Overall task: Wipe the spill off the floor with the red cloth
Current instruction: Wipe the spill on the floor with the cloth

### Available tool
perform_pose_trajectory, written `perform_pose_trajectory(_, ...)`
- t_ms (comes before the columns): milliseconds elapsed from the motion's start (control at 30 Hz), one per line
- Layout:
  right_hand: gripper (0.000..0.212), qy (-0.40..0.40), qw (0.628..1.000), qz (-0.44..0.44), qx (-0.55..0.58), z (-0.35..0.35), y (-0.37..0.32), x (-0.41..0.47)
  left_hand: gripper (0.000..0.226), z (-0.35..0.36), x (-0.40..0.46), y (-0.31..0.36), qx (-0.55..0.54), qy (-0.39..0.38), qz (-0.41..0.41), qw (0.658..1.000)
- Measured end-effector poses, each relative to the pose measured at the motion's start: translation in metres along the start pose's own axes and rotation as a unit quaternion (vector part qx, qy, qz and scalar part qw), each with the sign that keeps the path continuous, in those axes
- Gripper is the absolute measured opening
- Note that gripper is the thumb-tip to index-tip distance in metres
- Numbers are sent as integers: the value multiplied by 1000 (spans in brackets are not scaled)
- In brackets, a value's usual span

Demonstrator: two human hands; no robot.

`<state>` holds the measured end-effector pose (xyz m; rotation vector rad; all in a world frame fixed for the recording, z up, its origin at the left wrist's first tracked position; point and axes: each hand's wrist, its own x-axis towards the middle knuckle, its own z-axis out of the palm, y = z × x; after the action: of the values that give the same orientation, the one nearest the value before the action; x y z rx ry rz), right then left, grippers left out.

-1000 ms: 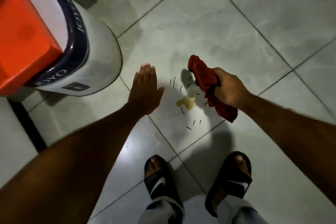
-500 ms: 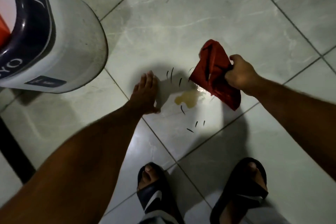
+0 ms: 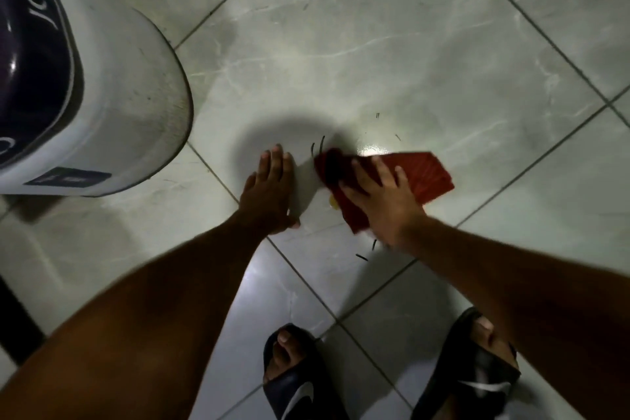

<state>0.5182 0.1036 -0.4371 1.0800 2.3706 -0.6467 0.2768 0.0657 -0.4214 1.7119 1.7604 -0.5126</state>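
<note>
right hand (image 3: pixel 385 201) fingers spread flat on red cloth (image 3: pixel 419 177) over yellow spill (image 3: pixel 332 203), left hand (image 3: pixel 269 194) flat, fingers together, on tile floor (image 3: pixel 375 44)

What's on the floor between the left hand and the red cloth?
In the head view, bare tile between the left hand and the red cloth, apart from two short dark marks.

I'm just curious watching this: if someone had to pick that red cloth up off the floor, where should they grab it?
Probably the far right corner of the red cloth, from the right: it lies flat and bare there, while the right hand presses its middle.
</note>
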Motion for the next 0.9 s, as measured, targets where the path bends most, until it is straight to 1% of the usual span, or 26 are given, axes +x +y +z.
perform_pose_trajectory(33, 100, -14, 999, -13, -26, 14, 1, -18, 139, -2, -1, 1, -2, -1, -1, 1000)
perform_pose_trajectory(100, 99, -45, 998, 7, -43, 23, 18, -41, 139, -4, -2, 2, -9, -2, -3, 1000)
perform_pose_trajectory(133, 100, -48, 998, 23, -45, 18, 30, -39, 139, -4, -2, 2, -11, -2, -3, 1000)
perform_pose_trajectory(200, 103, -24, 997, 73, -9, -6, 44, -9, 139, -4, -1, 3, -15, -2, -7, 1000)
perform_pose_trajectory(267, 106, 2, 989, 135, 65, -40, 44, 46, 139, -3, 0, 3, -17, 0, -8, 1000)
perform_pose_trajectory(300, 109, 8, 985, 145, 90, -55, 39, 72, 139, -3, 0, 3, -17, 1, -8, 1000)
perform_pose_trajectory(367, 113, 17, 989, 125, 81, -65, 24, 96, 141, -3, 0, 2, -21, 2, -15, 1000)
perform_pose_trajectory(400, 112, 23, 994, 88, 53, -57, 13, 89, 142, -4, 1, -1, -22, 2, -20, 1000)
perform_pose_trajectory(467, 104, 15, 1000, 10, -21, -19, -8, 39, 144, -6, 2, -3, -19, 0, -23, 1000)
perform_pose_trajectory(533, 104, -41, 996, -53, -59, 17, -12, -23, 145, -6, 1, -6, -17, -9, -20, 1000)
perform_pose_trajectory(567, 106, -69, 993, -62, -72, 22, -4, -39, 145, -5, 0, -6, -18, -7, -18, 1000)
perform_pose_trajectory(600, 105, -78, 992, -65, -73, 19, 6, -36, 146, -5, 0, -6, -17, -3, -16, 1000)
perform_pose_trajectory(633, 103, -61, 993, -61, -78, 10, 13, -20, 147, -4, 1, -6, -16, -1, -14, 1000)
perform_pose_trajectory(700, 104, -23, 999, -25, -36, -23, 13, 39, 148, -2, 2, -6, -16, 8, -15, 1000)
perform_pose_trajectory(767, 107, -35, 999, -3, -2, -59, -1, 95, 148, -1, 2, -8, -16, 18, -15, 1000)
perform_pose_trajectory(800, 107, -23, 1000, -1, -2, -65, -10, 108, 148, 0, 2, -9, -16, 16, -14, 1000)
perform_pose_trajectory(833, 104, -7, 1000, -10, -8, -62, -18, 107, 148, 1, 2, -10, -18, 16, -13, 1000)
perform_pose_trajectory(900, 99, 19, 997, -52, -49, -33, -32, 65, 146, 0, 1, -13, -22, 23, -8, 999)
